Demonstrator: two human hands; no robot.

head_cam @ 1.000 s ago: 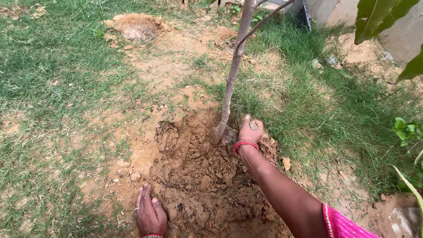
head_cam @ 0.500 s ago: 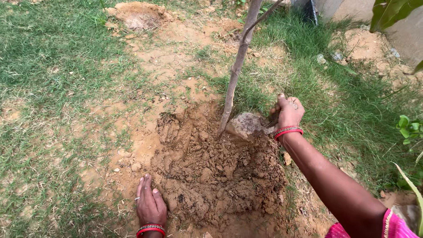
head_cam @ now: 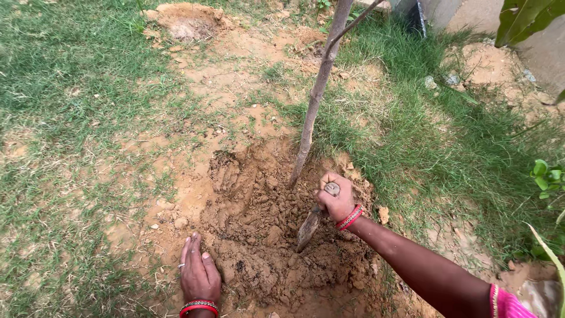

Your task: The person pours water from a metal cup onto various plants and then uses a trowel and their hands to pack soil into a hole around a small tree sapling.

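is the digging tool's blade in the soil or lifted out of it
In the soil. The right hand grips the digging tool, and its blade tip sits sunk among the loose clods.

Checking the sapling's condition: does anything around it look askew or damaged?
The thin trunk leans rightward rather than standing straight. The loose soil at its base is dug up in clods, where the right hand drives a small digging tool down. Nothing looks broken.

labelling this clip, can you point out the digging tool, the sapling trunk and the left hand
digging tool point(head_cam: 308, 228), head view, on its soil-caked blade
sapling trunk point(head_cam: 315, 100), head view, mid stem
left hand point(head_cam: 200, 275), head view, back of the hand
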